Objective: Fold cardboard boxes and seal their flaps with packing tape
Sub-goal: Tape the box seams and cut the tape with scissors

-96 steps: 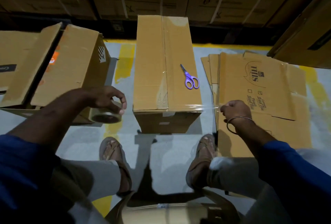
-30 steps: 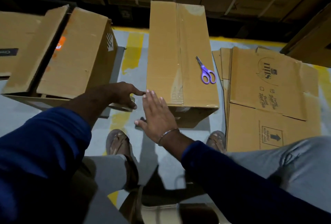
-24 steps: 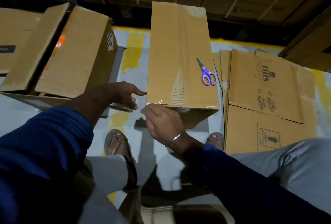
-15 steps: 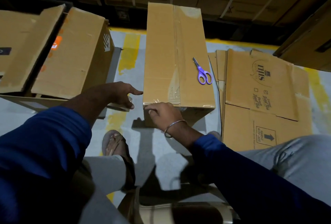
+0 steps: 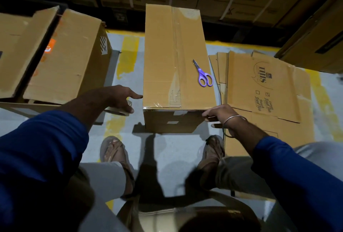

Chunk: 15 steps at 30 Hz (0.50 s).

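Cartons first, far left: an open box [image 5: 61, 55] with its flaps up, sitting on the grey floor [image 5: 167, 153]. Next along, the left hand [image 5: 118, 100] is out over the gap, forefinger pointed straight at the near left corner of the closed box [image 5: 176, 55], the other fingers and thumb wrapped round the tape roll [image 5: 120, 108], which hangs just off that corner. Centre stage, the closed box stands lengthwise away from the person, clear tape down its top seam and a glossy strip across its near top edge. Purple scissors [image 5: 203, 75] lie on the lid toward its right side. Over to the near right corner, the right hand [image 5: 220, 114], bangle on the wrist, has its fingers curled against the corner edge, fingertips pressed to the cardboard there. Far right, flattened cartons [image 5: 263, 90] lie stacked on the floor just beside the box
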### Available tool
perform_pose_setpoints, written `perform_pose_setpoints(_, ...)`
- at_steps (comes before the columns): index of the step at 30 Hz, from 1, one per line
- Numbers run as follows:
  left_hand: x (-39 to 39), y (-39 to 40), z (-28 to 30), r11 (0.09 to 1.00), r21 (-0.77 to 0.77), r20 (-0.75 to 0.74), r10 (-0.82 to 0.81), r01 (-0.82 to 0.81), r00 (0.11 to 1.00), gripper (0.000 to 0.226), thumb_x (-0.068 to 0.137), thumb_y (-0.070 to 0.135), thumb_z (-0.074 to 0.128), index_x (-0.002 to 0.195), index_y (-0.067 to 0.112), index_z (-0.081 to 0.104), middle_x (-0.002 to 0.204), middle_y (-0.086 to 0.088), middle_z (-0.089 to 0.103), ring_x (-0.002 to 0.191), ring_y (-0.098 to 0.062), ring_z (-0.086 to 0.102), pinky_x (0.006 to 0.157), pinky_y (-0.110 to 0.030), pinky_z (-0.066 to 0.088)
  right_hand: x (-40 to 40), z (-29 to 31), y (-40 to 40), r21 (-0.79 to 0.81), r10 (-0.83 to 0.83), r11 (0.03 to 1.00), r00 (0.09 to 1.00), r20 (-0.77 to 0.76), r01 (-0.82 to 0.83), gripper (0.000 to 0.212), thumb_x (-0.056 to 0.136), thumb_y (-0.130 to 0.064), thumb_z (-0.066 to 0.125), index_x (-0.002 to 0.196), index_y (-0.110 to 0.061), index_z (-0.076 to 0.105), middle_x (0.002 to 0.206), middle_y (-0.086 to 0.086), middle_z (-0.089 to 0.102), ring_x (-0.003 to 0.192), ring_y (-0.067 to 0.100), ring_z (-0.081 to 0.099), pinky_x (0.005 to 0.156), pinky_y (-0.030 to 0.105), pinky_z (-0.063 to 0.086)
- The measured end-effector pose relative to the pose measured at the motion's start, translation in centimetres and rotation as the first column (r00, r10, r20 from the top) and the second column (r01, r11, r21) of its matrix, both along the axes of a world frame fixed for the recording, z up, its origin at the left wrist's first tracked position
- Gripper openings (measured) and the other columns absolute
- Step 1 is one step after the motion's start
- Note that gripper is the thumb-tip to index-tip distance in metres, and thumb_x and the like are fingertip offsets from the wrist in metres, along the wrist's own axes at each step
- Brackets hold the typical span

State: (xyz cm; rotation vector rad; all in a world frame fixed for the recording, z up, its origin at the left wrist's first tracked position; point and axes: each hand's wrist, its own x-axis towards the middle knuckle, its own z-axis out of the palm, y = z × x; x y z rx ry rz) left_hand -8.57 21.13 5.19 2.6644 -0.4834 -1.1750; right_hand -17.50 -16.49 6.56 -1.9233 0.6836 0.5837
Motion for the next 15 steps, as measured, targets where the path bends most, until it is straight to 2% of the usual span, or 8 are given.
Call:
perform_pose_setpoints(3, -0.2, -0.2, 0.3, 1.000, -0.013, 0.005, -0.007, 0.008, 1.000, 0.079, 0.087, 0.035, 0.082, 0.156, 0.032, 0.043, 0.160, -0.005, 0.045, 0.138, -0.031, 0.050, 0.108, -0.036, 0.039, -0.1, -0.2, -1.5, 0.021, -0.029, 0.999, 0.998, -0.054, 0.031, 0.018, 0.096, -0.011, 0.064, 0.094, -0.006, 0.082, 0.098, 0.015, 0.079, 0.093, 0.022, 0.077, 0.076, 0.035, 0.059)
perform_pose_setpoints(6, -0.2, 0.0, 0.2, 0.999, -0.026, 0.008, -0.027, 0.027, 1.000, 0.064, 0.087, 0.034, 0.083, 0.145, 0.030, 0.059, 0.153, -0.001, 0.054, 0.133, -0.028, 0.054, 0.107, -0.036, 0.041, -0.2, -0.4, -2.5, 0.029, -0.051, 0.998, 0.991, -0.124, 0.055, 0.016, 0.095, -0.015, 0.067, 0.095, -0.008, 0.082, 0.098, 0.009, 0.080, 0.091, 0.019, 0.077, 0.073, 0.032, 0.059)
perform_pose_setpoints(9, -0.1, 0.2, 0.1, 0.998, -0.044, 0.015, -0.050, 0.051, 0.999, 0.025, 0.085, 0.033, 0.084, 0.107, 0.038, 0.074, 0.131, 0.003, 0.070, 0.119, -0.022, 0.062, 0.104, -0.039, 0.047, -0.1, -0.6, -4.3, -0.023, -0.187, 0.982, 0.972, -0.138, 0.186, 0.013, 0.094, -0.014, 0.070, 0.098, -0.005, 0.079, 0.099, 0.010, 0.078, 0.089, 0.024, 0.072, 0.073, 0.037, 0.058)
perform_pose_setpoints(11, 0.0, 0.5, -0.1, 0.999, -0.044, 0.020, -0.030, 0.031, 0.999, 0.017, 0.083, 0.033, 0.085, 0.085, 0.042, 0.071, 0.112, 0.008, 0.074, 0.106, -0.020, 0.065, 0.100, -0.043, 0.050, 0.6, -0.9, -5.4, -0.217, -0.178, 0.960, 0.984, 0.017, 0.177, 0.016, 0.094, -0.014, 0.068, 0.094, -0.001, 0.075, 0.094, 0.016, 0.075, 0.083, 0.029, 0.068, 0.072, 0.041, 0.057)
perform_pose_setpoints(13, 0.0, 0.5, -0.3, 0.999, -0.047, 0.012, 0.006, -0.006, 1.000, 0.016, 0.080, 0.033, 0.086, 0.077, 0.041, 0.072, 0.099, 0.014, 0.072, 0.101, -0.020, 0.066, 0.098, -0.045, 0.051, 1.6, -0.7, -5.2, -0.431, -0.046, 0.888, 0.962, 0.268, 0.162, 0.021, 0.092, -0.021, 0.064, 0.083, -0.004, 0.072, 0.082, 0.013, 0.071, 0.078, 0.031, 0.064, 0.069, 0.038, 0.052)
perform_pose_setpoints(15, 0.0, 0.4, -0.1, 0.998, -0.056, 0.003, 0.028, -0.028, 1.000, 0.012, 0.075, 0.036, 0.085, 0.074, 0.040, 0.074, 0.097, 0.013, 0.072, 0.101, -0.020, 0.066, 0.097, -0.045, 0.052, 2.4, -0.1, -3.4, -0.487, 0.123, 0.866, 0.895, 0.430, 0.115, 0.020, 0.092, -0.025, 0.061, 0.080, -0.013, 0.070, 0.078, 0.004, 0.067, 0.076, 0.023, 0.061, 0.068, 0.035, 0.049)
